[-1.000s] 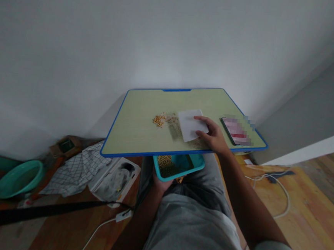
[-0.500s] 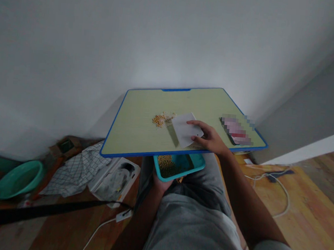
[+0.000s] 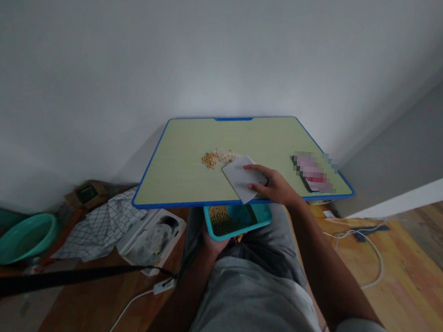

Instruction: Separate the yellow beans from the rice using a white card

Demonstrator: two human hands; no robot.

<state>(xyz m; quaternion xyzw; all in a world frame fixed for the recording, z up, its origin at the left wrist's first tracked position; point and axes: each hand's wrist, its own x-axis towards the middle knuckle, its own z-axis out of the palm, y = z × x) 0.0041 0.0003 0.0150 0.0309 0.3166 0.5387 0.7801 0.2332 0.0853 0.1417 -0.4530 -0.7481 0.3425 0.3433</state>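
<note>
The far part of the turquoise tray [image 3: 238, 235] is hidden under the near edge of the table [image 3: 182, 181], and the tray hides most of the left hand's [image 3: 215, 243] fingers. The right hand [image 3: 271, 185] covers the white card's [image 3: 240, 173] right corner. Pixelation blurs the phone [image 3: 311, 174]. Pale bits [image 3: 227, 155] are too small to identify. The left edge cuts off a black strap [image 3: 44, 277].

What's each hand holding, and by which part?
Right hand: flat, white, rectangular, plastic-looking card, by its right end. Left hand: teal, rectangular, plastic-looking tub, supported from underneath near its near-left corner; finger placement hidden.
</note>
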